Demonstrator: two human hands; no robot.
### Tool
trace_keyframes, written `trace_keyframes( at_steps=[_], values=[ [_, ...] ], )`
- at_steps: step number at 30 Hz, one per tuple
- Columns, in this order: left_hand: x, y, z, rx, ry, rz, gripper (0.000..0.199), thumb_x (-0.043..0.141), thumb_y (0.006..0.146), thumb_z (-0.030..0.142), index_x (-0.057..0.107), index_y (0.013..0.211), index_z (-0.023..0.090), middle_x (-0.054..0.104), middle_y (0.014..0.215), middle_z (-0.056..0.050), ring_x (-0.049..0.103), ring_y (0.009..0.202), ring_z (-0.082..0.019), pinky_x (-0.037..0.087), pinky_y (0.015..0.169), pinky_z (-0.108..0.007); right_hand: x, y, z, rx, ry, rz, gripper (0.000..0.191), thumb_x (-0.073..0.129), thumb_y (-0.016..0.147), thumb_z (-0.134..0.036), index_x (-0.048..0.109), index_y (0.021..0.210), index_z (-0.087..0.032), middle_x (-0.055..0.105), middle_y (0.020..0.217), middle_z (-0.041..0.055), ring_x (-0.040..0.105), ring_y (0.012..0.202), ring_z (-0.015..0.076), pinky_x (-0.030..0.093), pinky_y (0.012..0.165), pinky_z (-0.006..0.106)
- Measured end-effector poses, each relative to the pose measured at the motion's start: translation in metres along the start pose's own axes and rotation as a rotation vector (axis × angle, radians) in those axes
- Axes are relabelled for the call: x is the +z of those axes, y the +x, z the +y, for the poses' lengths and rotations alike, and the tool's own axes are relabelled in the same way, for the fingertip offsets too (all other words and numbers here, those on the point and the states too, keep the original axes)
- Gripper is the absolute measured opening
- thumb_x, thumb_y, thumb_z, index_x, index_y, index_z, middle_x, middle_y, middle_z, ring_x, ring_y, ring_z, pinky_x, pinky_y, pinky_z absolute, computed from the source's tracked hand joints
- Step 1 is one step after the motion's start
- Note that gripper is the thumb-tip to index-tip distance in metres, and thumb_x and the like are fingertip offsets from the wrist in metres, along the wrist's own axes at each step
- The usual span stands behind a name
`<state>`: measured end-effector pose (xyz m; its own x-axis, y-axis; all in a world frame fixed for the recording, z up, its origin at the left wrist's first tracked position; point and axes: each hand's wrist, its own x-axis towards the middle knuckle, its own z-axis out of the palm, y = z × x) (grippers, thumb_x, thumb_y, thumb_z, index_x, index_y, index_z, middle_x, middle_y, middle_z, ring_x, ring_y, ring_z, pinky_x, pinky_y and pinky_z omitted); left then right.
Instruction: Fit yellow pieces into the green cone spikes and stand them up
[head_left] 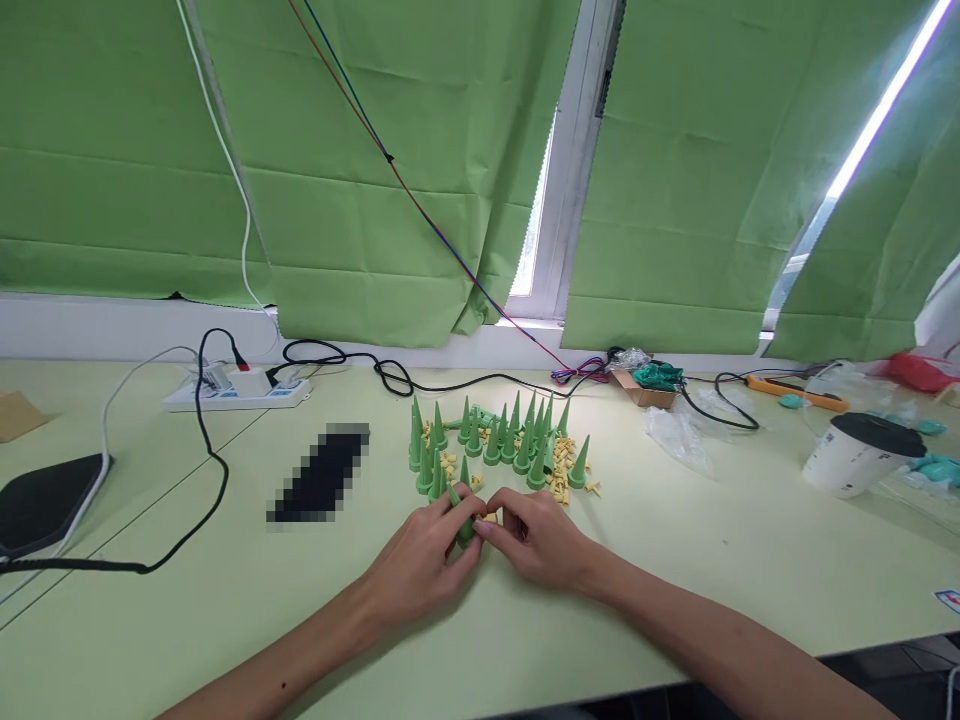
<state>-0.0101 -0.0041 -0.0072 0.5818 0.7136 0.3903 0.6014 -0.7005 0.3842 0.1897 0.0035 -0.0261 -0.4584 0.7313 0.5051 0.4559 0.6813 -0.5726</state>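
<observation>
My left hand (425, 562) is closed round a green cone (465, 530), which leans between its thumb and fingers. My right hand (541, 540) touches the cone's side, thumb and index finger pinched on a small yellow piece (489, 518). Just beyond both hands stand several upright green cones (509, 440) with round bases. Small yellow pieces (560, 486) lie scattered among them, mostly at the right of the group.
A power strip (238, 393) with cables lies at the back left, a pixelated dark object (322, 475) left of the cones. A white cup (861, 455) with a black lid, a small cardboard box (643, 390) and plastic bags (679, 440) are at the right.
</observation>
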Motion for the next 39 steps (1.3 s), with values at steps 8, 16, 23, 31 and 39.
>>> trace_keyframes(
  at_steps=[8, 16, 23, 31, 39],
  values=[
    [0.0012, -0.0013, -0.0012, -0.013, -0.02, -0.009, 0.018, 0.046, 0.095, 0.021, 0.059, 0.107, 0.021, 0.059, 0.095, -0.004, 0.053, 0.056, -0.01, 0.043, 0.051, -0.023, 0.0014, -0.0011, 0.002, -0.026, -0.013, 0.002, 0.016, 0.054, 0.094, -0.031, 0.061, 0.093, -0.016, 0.048, 0.054, -0.0064, 0.043, 0.047, 0.0088, 0.031, 0.051, 0.021],
    [0.0009, 0.0003, -0.0005, -0.004, -0.051, -0.023, 0.015, 0.044, 0.096, 0.021, 0.057, 0.102, 0.02, 0.057, 0.098, -0.003, 0.05, 0.054, -0.009, 0.042, 0.052, -0.023, 0.0032, 0.0005, 0.003, -0.027, -0.04, 0.01, 0.025, 0.052, 0.096, -0.032, 0.054, 0.075, -0.018, 0.047, 0.055, -0.0053, 0.04, 0.048, 0.0083, 0.028, 0.052, 0.021],
    [0.0013, -0.0006, 0.0004, 0.005, -0.049, -0.031, 0.015, 0.043, 0.096, 0.021, 0.056, 0.101, 0.02, 0.057, 0.097, -0.003, 0.046, 0.05, -0.008, 0.041, 0.05, -0.022, 0.0046, -0.0005, 0.0058, -0.016, -0.049, 0.0, 0.032, 0.052, 0.097, -0.033, 0.052, 0.069, -0.018, 0.045, 0.054, -0.0056, 0.037, 0.048, 0.008, 0.027, 0.052, 0.022],
    [0.0001, -0.0017, -0.0001, 0.004, -0.023, -0.011, 0.018, 0.045, 0.093, 0.019, 0.057, 0.107, 0.021, 0.058, 0.096, -0.003, 0.049, 0.052, -0.009, 0.041, 0.049, -0.022, 0.0016, -0.0013, 0.0008, -0.016, -0.033, 0.01, 0.017, 0.057, 0.094, -0.032, 0.062, 0.091, -0.016, 0.049, 0.054, -0.0065, 0.045, 0.048, 0.0082, 0.031, 0.052, 0.021],
    [0.0005, -0.0006, 0.0004, 0.007, -0.043, -0.005, 0.017, 0.045, 0.094, 0.019, 0.059, 0.104, 0.021, 0.059, 0.097, -0.003, 0.051, 0.052, -0.009, 0.042, 0.049, -0.022, 0.0017, -0.0012, 0.002, -0.048, -0.065, 0.009, 0.016, 0.054, 0.094, -0.03, 0.062, 0.091, -0.017, 0.051, 0.054, -0.0052, 0.046, 0.047, 0.0095, 0.033, 0.051, 0.022]
  ],
)
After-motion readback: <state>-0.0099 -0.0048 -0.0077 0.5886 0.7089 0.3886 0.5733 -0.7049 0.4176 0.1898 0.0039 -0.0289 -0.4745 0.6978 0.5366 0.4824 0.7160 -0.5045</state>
